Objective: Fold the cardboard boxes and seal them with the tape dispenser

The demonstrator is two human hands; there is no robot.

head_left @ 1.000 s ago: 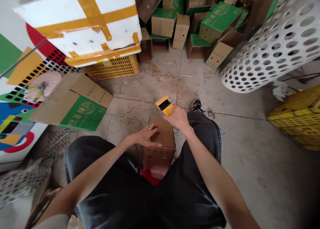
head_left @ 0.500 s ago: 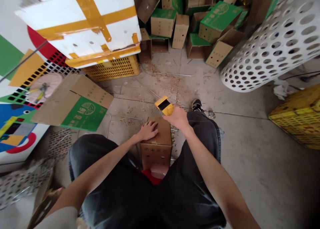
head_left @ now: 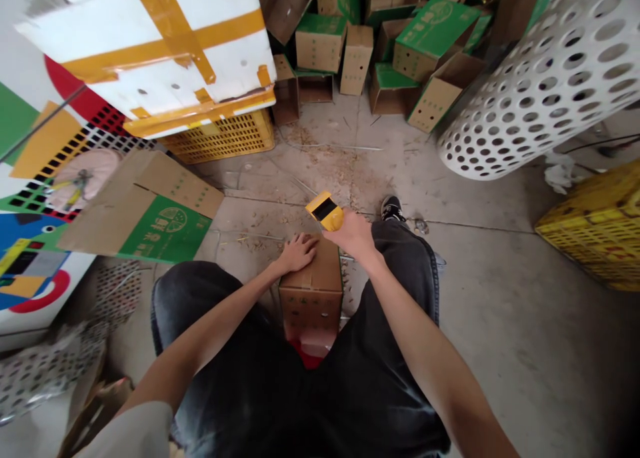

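A closed brown cardboard box [head_left: 320, 279] stands on the floor between my knees, its near side showing small holes and green print. My left hand [head_left: 299, 252] lies on the left of its top with the fingers stretched out, pressing but not gripping. In my right hand [head_left: 351, 234] is a yellow tape dispenser [head_left: 326, 210] with a dark rectangular gap. It is held tilted over the far end of the box; the fingers wrap round its near part. Whether the dispenser touches the box I cannot tell.
Ahead lie several green-and-brown cartons [head_left: 321, 43] in a heap. A larger carton [head_left: 150, 211] is at the left, below a taped white foam box [head_left: 220, 68] on a yellow crate [head_left: 235, 137]. A perforated white basket [head_left: 530, 91] and another yellow crate [head_left: 595, 228] stand right.
My view has shifted slightly, and my left knee has moved a little inward. Both hands keep nearly the same place: the left on the box, the right holding the tape dispenser.
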